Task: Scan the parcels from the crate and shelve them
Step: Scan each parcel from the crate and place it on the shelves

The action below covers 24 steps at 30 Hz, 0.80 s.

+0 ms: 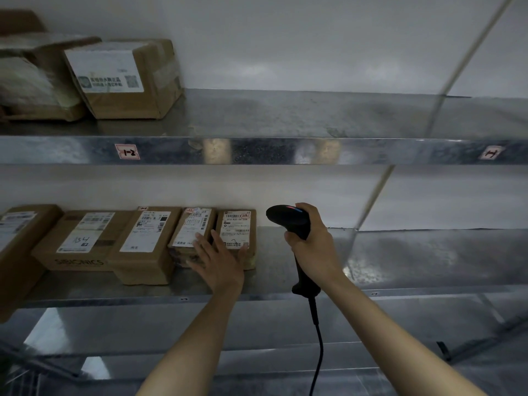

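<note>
The left hand [220, 252] lies released, fingers straight, pressing the near end of the last parcel [237, 221] in the row on the shelf [400, 258]. Its outer fingers reach onto the neighbouring parcel [193, 227], which touches the last one on the far side from the thumb. The last parcel's long axis runs straight ahead of that hand, toward the wall, label up. Just beyond the thumb side, the right hand [313, 244] clasps the scanner [288, 220], its head turned toward the label with nothing between. The cable [318, 352] hangs below.

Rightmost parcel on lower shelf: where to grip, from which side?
Probably its front end, coming from the open front of the lower shelf: the rightmost parcel lies flat, lengthwise front-to-back, right flank free, left flank crowded by its neighbour.
</note>
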Each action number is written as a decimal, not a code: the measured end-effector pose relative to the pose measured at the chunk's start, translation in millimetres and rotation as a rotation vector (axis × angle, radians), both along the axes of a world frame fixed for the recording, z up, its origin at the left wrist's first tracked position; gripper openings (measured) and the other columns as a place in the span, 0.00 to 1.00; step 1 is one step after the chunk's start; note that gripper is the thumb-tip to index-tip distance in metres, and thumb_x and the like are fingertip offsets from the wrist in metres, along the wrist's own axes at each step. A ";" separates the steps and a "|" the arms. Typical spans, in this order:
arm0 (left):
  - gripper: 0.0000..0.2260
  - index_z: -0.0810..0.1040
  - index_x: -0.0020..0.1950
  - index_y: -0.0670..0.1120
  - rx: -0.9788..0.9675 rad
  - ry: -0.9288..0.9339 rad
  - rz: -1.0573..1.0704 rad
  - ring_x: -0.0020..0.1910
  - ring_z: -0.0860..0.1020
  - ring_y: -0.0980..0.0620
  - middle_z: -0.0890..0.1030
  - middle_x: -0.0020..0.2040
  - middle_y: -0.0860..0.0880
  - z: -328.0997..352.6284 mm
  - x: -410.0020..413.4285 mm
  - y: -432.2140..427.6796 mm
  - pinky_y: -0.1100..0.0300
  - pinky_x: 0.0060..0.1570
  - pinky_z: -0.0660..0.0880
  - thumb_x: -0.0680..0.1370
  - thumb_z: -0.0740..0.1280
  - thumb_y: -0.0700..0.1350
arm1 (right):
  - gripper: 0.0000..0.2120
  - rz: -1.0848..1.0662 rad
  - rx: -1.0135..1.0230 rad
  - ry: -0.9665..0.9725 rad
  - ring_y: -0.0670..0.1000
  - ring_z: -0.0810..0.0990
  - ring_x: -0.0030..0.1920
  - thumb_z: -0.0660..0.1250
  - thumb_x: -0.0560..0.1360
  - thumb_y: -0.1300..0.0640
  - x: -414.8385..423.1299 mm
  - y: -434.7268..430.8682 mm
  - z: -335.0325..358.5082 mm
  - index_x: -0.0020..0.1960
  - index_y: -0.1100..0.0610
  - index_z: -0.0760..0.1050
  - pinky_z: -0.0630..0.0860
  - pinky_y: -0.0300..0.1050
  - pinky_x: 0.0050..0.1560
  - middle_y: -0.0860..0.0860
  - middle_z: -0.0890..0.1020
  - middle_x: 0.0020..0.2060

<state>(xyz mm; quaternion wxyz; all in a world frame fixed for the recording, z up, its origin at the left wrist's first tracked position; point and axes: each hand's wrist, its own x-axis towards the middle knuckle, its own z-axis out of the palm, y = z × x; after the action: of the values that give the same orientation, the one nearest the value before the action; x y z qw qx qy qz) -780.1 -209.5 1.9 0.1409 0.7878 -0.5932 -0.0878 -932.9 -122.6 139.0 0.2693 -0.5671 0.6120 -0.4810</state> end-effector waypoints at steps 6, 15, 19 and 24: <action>0.40 0.44 0.79 0.46 -0.008 0.031 -0.003 0.77 0.43 0.41 0.44 0.78 0.40 7.4 11.8 5.9 0.35 0.71 0.44 0.76 0.48 0.70 | 0.23 0.030 -0.020 -0.022 0.42 0.74 0.41 0.63 0.76 0.68 3.8 3.4 6.1 0.68 0.55 0.65 0.69 0.25 0.36 0.51 0.76 0.51; 0.40 0.42 0.79 0.47 -0.065 0.156 -0.072 0.77 0.41 0.46 0.42 0.79 0.43 17.6 43.3 26.3 0.40 0.72 0.41 0.75 0.49 0.69 | 0.23 0.089 -0.043 -0.036 0.47 0.75 0.47 0.63 0.75 0.68 17.4 16.4 16.0 0.68 0.54 0.65 0.69 0.24 0.38 0.49 0.76 0.53; 0.40 0.42 0.79 0.47 -0.095 0.156 -0.147 0.77 0.42 0.49 0.43 0.79 0.46 22.5 65.1 38.4 0.42 0.74 0.42 0.75 0.50 0.69 | 0.24 0.135 -0.049 -0.033 0.41 0.75 0.42 0.63 0.74 0.68 30.1 20.9 18.9 0.67 0.52 0.65 0.69 0.24 0.35 0.47 0.76 0.50; 0.44 0.44 0.79 0.48 -0.172 0.158 -0.174 0.77 0.44 0.51 0.46 0.79 0.48 30.5 100.2 61.3 0.45 0.73 0.41 0.71 0.47 0.72 | 0.24 0.221 -0.042 -0.039 0.45 0.75 0.50 0.63 0.75 0.67 58.0 22.0 20.4 0.68 0.51 0.65 0.69 0.23 0.39 0.49 0.75 0.57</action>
<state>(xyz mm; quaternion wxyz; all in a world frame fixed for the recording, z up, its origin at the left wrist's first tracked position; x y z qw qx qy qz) -679.9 -148.3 32.4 0.2459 0.7089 -0.6518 -0.1105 -874.9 -100.5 159.4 0.3206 -0.6273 0.5301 -0.4718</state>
